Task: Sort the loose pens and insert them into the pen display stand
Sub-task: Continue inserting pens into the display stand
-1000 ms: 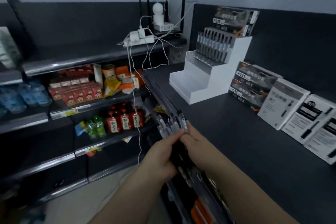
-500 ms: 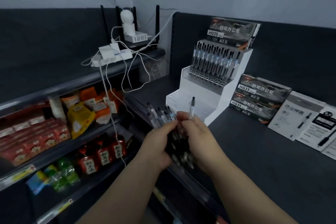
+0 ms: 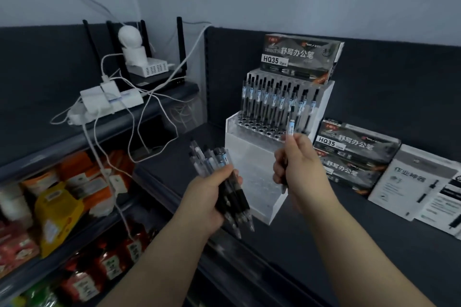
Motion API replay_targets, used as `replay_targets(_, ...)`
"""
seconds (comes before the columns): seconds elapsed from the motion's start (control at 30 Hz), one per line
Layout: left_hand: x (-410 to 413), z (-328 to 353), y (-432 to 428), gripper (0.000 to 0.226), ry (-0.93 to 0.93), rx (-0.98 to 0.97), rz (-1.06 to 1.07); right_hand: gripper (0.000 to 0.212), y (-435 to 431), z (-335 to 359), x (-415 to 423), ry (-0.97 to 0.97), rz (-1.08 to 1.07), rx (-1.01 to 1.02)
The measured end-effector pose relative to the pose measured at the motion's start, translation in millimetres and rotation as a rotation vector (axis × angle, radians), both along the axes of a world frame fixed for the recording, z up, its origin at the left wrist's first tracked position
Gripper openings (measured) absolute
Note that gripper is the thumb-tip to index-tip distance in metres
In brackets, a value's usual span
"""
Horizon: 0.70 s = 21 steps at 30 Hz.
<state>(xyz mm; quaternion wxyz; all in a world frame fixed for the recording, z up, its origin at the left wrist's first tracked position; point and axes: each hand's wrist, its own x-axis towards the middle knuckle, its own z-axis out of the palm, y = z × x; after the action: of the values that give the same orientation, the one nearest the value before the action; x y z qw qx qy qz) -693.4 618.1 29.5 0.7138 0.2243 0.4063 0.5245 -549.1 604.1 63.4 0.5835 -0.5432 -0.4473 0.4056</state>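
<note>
The dark counter (image 3: 336, 244) carries the white pen display stand (image 3: 252, 147), which stands near the back wall so that its steps face you. Its top step is already filled with upright pens (image 3: 274, 99). The holes just below them and the lower steps look empty, so I judge that most of the work is left.

Your left hand (image 3: 204, 197) grips the bundle of loose pens (image 3: 230, 194) around the middle, tips pointing down, just in front of the stand. It serves as a store, so the other hand is free to work. Your right hand (image 3: 301, 164) pinches a single pen (image 3: 290, 123) between thumb and fingers, with its upper end in front of the filled row. You hold it upright probably because the holes take a pen from above.

Half a second ago both hands were together at the bundle, and the right one was pulling this pen out. Now the hands are apart, and the pen is near the stand.
</note>
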Motion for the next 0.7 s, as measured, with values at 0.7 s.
replay_targets(0.7,35.2,33.0,102.7,0.002,0.135,0.351,-0.268,0.017,55.4,33.6,54.1,-0.375,-0.647,0.189)
